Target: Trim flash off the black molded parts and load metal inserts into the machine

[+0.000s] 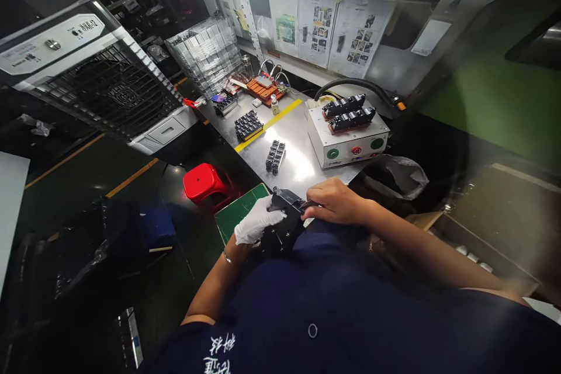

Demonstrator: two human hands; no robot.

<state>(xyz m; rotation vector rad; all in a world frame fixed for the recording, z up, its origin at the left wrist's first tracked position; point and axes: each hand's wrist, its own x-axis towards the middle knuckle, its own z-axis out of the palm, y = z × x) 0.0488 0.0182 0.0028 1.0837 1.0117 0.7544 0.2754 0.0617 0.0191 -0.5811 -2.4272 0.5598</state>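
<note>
My left hand (256, 222), in a white glove, grips a black plastic switch housing (283, 219) at the near edge of the metal workbench (302, 163). Bare and closed, my right hand (333, 201) pinches the housing's right end from above. The housing hangs over a green mat (239, 213) and my dark blue shirt. A bracelet shows on the left wrist.
A white test box (348, 134) with two black switch units on top stands at the right. Black button blocks (275, 156) and another group (248, 124) lie on the bench. Clear trays (208, 55) stack at the back. A red stool (204, 182) and a fan cooler (100, 79) stand left.
</note>
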